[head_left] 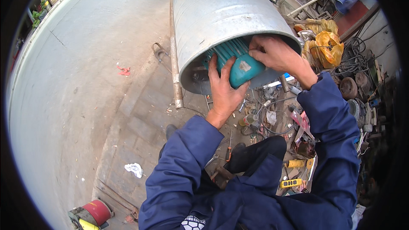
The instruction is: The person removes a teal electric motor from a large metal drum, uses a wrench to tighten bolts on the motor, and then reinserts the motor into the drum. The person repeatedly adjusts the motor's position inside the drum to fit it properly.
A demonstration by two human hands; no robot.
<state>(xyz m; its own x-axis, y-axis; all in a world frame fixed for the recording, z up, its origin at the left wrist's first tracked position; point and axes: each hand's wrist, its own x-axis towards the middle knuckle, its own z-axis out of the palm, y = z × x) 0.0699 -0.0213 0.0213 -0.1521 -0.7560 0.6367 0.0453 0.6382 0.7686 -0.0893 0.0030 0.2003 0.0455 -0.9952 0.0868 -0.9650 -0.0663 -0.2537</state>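
Head view: at twelve o'clock, motor (245, 75) is already sitting inside duct (226, 8) mouth. We are resting left hand (226, 97), fingers apart, on its seven o'clock side; right hand (279, 54) bending at two o'clock, grip unclear. Remaining work: can't tell.

Teal housing (239, 76) (finned) in metal cylinder's (217, 10) mouth, left hand (225, 95) and right hand (279, 55) touching it, pole (175, 55) left of cylinder, yellow bag (329, 47) right.
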